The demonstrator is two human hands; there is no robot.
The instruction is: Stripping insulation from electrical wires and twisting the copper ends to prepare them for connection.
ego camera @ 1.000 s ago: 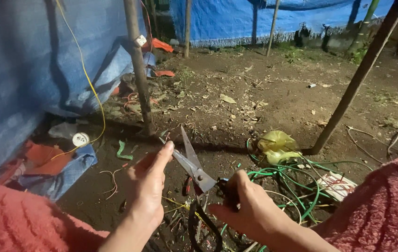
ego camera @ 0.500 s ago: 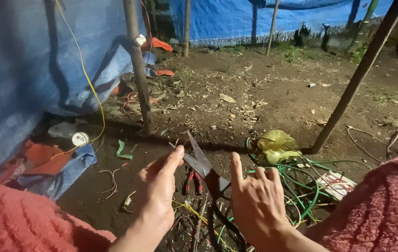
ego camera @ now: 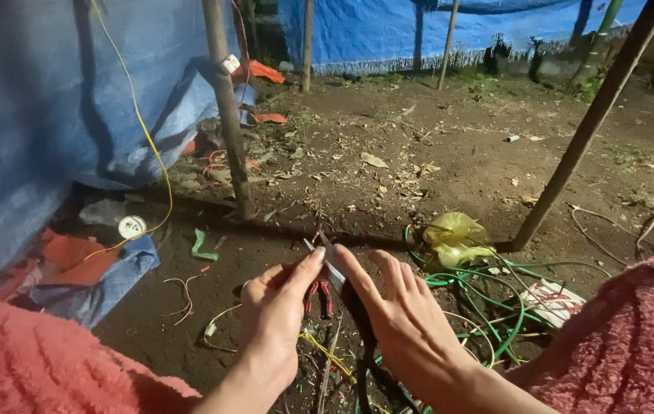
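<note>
A pair of scissors with metal blades and dark handles is held low over the dirt, its blades almost closed and pointing away from me. My left hand pinches the blades from the left with its fingertips. Resting over the scissors from the right, my right hand has its index finger stretched along the blade, and the handles run under its palm. Red-handled pliers lie on the ground just below the blades. Thin yellow wire lies between my wrists.
Green cable coils and a yellow plastic bag lie to the right. One wooden pole stands ahead, another pole leans at right. A blue tarp hangs at left. My pink fleece sleeves frame the bottom.
The scissor blades went from wide open to nearly closed and dropped lower. My right hand slid up from the handles onto the blade, and both hands came together.
</note>
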